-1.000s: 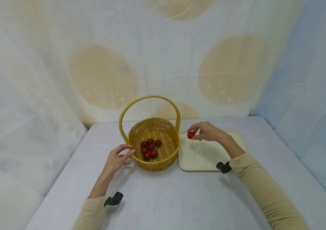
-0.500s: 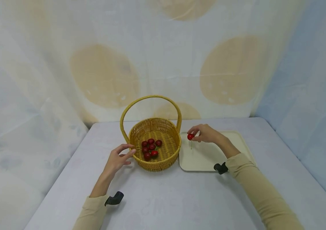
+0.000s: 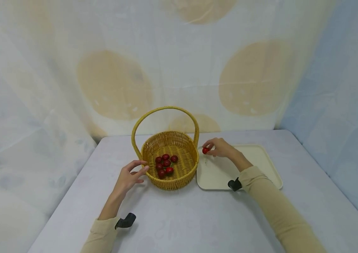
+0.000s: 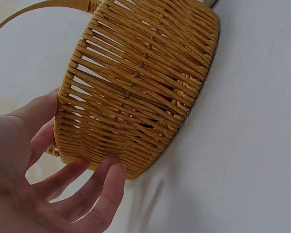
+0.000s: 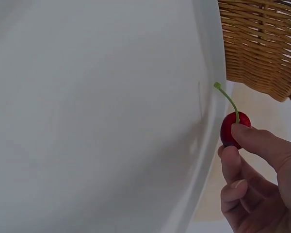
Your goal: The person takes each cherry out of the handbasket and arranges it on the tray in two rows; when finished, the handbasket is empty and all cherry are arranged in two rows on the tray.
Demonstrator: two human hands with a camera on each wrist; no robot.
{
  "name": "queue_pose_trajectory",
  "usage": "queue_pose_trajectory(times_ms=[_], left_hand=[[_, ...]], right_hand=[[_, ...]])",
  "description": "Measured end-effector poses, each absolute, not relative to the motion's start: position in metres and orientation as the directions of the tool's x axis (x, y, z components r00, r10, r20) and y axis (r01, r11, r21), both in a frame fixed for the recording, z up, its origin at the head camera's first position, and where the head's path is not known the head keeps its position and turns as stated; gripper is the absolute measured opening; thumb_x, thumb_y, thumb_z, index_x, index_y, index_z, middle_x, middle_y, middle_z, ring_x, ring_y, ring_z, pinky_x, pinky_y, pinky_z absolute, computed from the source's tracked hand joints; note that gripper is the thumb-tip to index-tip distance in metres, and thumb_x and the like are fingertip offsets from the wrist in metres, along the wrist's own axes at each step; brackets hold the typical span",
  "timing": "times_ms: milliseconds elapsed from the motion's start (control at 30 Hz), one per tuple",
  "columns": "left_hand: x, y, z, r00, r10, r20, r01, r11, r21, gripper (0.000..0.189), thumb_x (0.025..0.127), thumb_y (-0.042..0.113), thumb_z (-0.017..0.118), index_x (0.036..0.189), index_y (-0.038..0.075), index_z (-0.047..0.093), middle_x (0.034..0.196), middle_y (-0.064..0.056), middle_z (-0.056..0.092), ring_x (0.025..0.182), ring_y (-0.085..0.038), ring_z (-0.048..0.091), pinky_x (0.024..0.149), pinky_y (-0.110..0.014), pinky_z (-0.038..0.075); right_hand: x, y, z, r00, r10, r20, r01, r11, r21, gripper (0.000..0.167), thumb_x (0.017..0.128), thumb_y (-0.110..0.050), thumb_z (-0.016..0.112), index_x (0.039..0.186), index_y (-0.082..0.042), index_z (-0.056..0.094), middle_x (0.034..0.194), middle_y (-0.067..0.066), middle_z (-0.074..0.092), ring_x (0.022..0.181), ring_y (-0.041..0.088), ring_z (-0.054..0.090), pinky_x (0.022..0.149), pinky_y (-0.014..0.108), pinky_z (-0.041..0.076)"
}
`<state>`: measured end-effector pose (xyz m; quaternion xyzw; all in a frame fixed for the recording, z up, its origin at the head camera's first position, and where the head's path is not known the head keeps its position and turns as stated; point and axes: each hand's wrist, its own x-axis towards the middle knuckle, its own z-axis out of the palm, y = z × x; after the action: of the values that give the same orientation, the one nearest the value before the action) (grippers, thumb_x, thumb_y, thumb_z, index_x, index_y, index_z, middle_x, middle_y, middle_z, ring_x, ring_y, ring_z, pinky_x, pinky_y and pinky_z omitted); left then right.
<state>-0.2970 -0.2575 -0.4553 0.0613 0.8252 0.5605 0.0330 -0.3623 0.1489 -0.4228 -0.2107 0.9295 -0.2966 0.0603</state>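
A red cherry (image 5: 235,130) with a green stem is pinched between the thumb and fingers of my right hand (image 3: 220,148). In the head view it hangs over the left part of a white tray (image 3: 251,165), near the basket's right side. My left hand (image 3: 127,177) grips the left rim of a yellow wicker basket (image 3: 173,184), thumb outside and index finger reaching over the edge. In the left wrist view the other fingers (image 4: 109,191) of that hand spread below the rim. Several dark red cherries (image 3: 166,163) lie inside the basket, toward its left front.
The basket's tall arched handle (image 3: 166,108) rises above its bowl. Basket and tray stand side by side on a table with a pale cloth (image 3: 179,218). Patterned curtains (image 3: 185,70) hang behind and at both sides.
My right hand has moved slightly left with the cherry, closer to the basket. The left hand keeps its place on the rim.
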Motion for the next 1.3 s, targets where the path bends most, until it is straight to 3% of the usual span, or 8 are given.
queue_pose_trajectory(times_ms=[433,700,1033,1300], left_hand=[[-0.298,-0.255,-0.454,-0.990,0.139,0.023,0.073,0.362,0.929,0.049,0.085,0.050,0.071,0.123,0.020,0.063,0.143,-0.004,0.052,0.098,-0.020,0.068,0.073,-0.033,0.064],[-0.296,-0.255,-0.455,-0.990,0.140,0.009,0.060,0.366,0.929,0.052,0.086,0.051,0.071,0.126,0.019,0.062,0.145,-0.005,0.049,0.103,-0.020,0.067,0.075,-0.034,0.064],[-0.287,-0.251,-0.454,-0.987,0.160,0.024,0.062,0.232,0.971,0.051,0.094,0.034,0.066,0.136,0.008,0.053,0.148,-0.009,0.045,0.109,-0.031,0.068,0.076,-0.044,0.064],[-0.285,-0.250,-0.455,-0.985,0.172,0.013,0.044,0.179,0.983,0.059,0.092,0.036,0.068,0.138,0.005,0.048,0.150,-0.009,0.043,0.122,-0.040,0.058,0.077,-0.044,0.063]], right_hand=[[-0.371,0.142,-0.431,-0.929,-0.368,-0.034,-0.283,0.767,-0.575,0.038,0.091,-0.005,0.066,0.129,-0.001,0.061,0.118,0.025,0.067,0.070,0.021,0.068,0.060,0.024,0.056],[-0.374,0.145,-0.435,-0.936,-0.352,-0.017,-0.280,0.772,-0.571,0.037,0.090,-0.003,0.066,0.126,0.000,0.063,0.117,0.027,0.067,0.073,0.021,0.070,0.062,0.025,0.059],[-0.382,0.153,-0.436,-0.920,-0.392,-0.004,-0.319,0.753,-0.575,0.036,0.090,-0.001,0.064,0.127,0.001,0.062,0.116,0.027,0.068,0.075,0.024,0.070,0.061,0.022,0.056],[-0.380,0.152,-0.434,-0.925,-0.378,-0.021,-0.299,0.763,-0.573,0.037,0.091,0.000,0.062,0.128,0.000,0.061,0.116,0.026,0.068,0.069,0.018,0.065,0.057,0.021,0.052]])
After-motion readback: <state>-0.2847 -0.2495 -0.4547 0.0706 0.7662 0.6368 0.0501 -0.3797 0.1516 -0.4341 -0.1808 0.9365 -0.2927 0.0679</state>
